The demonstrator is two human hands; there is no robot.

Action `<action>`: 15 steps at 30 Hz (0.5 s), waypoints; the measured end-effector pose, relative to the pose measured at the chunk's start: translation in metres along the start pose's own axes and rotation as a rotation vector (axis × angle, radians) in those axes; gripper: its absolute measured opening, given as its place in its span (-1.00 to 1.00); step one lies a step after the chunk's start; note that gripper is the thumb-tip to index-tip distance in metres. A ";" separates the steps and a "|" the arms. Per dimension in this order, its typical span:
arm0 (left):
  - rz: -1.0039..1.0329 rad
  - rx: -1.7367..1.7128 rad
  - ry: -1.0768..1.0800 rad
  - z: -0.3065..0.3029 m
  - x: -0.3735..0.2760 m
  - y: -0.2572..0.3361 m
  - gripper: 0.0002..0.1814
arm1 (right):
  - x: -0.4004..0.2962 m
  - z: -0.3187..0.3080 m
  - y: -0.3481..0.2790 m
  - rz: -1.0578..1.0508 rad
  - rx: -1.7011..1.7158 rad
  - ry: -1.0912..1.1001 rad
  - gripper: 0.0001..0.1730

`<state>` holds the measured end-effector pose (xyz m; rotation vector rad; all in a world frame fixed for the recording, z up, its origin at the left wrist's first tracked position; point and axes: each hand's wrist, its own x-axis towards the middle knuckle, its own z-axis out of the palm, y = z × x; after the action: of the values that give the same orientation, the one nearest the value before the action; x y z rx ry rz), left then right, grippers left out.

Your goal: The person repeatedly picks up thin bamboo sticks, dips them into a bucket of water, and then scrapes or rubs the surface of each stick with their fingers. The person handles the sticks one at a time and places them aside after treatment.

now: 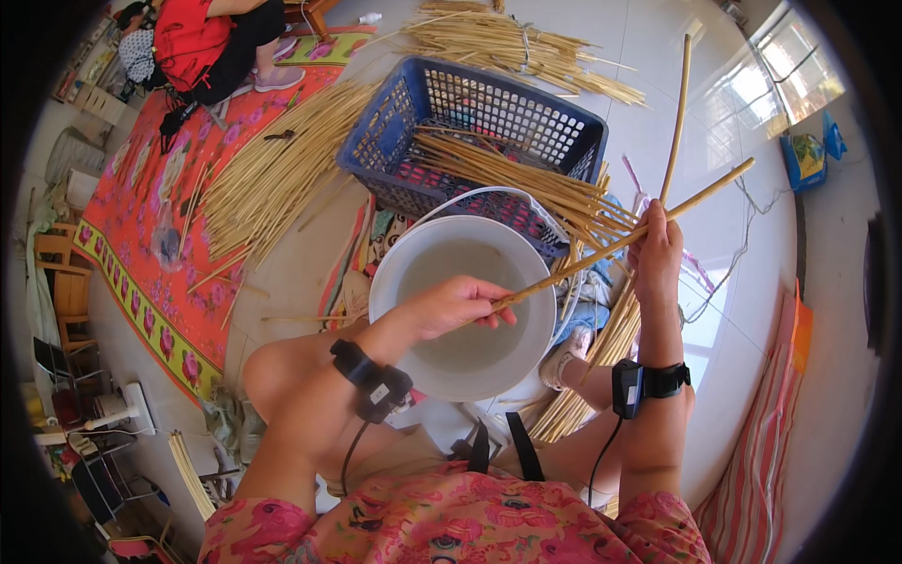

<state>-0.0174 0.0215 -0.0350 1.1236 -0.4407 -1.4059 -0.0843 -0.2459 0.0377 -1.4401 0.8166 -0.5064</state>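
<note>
My left hand [454, 304] grips the near end of a long, thin peeled stick [578, 266] over a white bucket [377, 338]. Farther up, the same stick passes through my right hand [657, 254], whose thumb lies along it. A second stick [678, 120] rises from my right hand and crosses the first one there. Cloudy water [451, 264] stands in the bucket, and its handle [486, 189] leans toward the far side. Beyond the bucket, a blue plastic crate [585, 123] holds a bundle of similar sticks [507, 166], their ends over its right rim.
On the left, many sticks [282, 176] lie across a red floral mat [134, 211] and the tiled floor. A tied bundle [521, 46] lies behind the crate. More sticks [564, 416] lie beside my right leg. Another person [201, 49] sits at upper left.
</note>
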 end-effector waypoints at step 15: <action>0.050 -0.023 0.121 0.005 0.003 -0.001 -0.66 | 0.001 0.000 -0.002 -0.013 -0.008 0.018 -0.61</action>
<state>-0.0216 0.0174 -0.0344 1.1643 -0.3629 -1.2888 -0.0828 -0.2471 0.0398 -1.4511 0.8251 -0.5273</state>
